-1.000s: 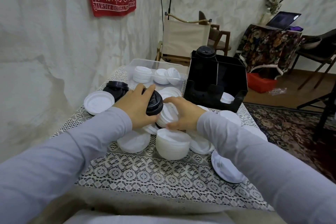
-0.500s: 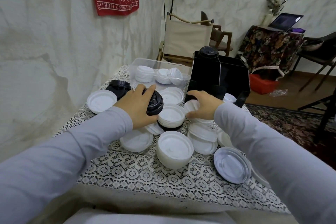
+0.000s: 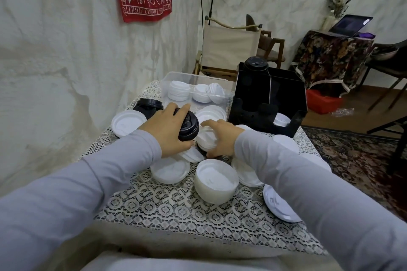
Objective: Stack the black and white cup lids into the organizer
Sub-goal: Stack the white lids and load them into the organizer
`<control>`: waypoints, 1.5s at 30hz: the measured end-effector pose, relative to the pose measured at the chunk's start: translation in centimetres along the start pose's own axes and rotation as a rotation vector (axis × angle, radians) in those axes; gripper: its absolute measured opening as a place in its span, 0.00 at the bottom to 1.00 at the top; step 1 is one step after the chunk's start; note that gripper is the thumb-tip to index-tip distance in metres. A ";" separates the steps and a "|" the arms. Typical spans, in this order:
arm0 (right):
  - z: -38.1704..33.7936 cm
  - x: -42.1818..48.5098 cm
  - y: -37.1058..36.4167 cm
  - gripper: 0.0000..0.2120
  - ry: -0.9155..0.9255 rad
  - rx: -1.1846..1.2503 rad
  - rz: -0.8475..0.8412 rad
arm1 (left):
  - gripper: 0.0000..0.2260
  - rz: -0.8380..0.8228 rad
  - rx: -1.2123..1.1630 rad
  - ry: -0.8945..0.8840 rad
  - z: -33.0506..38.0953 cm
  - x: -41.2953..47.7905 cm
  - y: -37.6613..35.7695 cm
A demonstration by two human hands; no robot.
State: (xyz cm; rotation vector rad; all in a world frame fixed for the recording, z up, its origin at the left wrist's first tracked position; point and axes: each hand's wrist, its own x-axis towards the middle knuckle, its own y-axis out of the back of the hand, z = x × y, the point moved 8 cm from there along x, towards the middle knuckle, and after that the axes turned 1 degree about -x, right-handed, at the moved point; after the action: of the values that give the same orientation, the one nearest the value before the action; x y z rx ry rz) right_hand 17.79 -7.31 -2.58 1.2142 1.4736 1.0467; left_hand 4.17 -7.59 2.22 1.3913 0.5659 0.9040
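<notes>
Organizer [image 3: 248, 116], black, stands at one o'clock on the lace-covered table [image 3: 176, 209]. It has a black lid column [image 3: 256, 65] in its eleven-o'clock compartment and one white lid [image 3: 280, 120] in its five-o'clock slot. At the table's centre, the left hand [image 3: 165, 130] grips a black lid stack [image 3: 189, 126]. The right hand [image 3: 222, 138] curls round a white lid stack [image 3: 206, 138], just at three o'clock of the black one. Best to square each stack's rims before lifting, keep the colours apart, and lower each stack level so nothing tips.
</notes>
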 end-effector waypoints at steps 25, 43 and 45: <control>3.5 -1.5 3.0 0.41 0.018 0.396 0.021 | 0.41 -0.018 0.008 -0.006 0.2 -0.2 -0.4; 12.5 -5.1 5.3 0.30 -0.376 0.252 0.081 | 0.41 -0.027 -0.006 -0.013 0.4 0.1 -1.1; 12.9 -5.8 5.0 0.23 -0.389 0.307 0.001 | 0.41 -0.026 -0.006 -0.012 0.5 0.1 -1.2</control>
State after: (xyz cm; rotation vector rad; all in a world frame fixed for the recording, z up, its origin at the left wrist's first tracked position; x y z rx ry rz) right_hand 31.83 -11.65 0.35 1.5345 1.3522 0.5510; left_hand 4.86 -7.67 1.17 1.3800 0.5705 0.8757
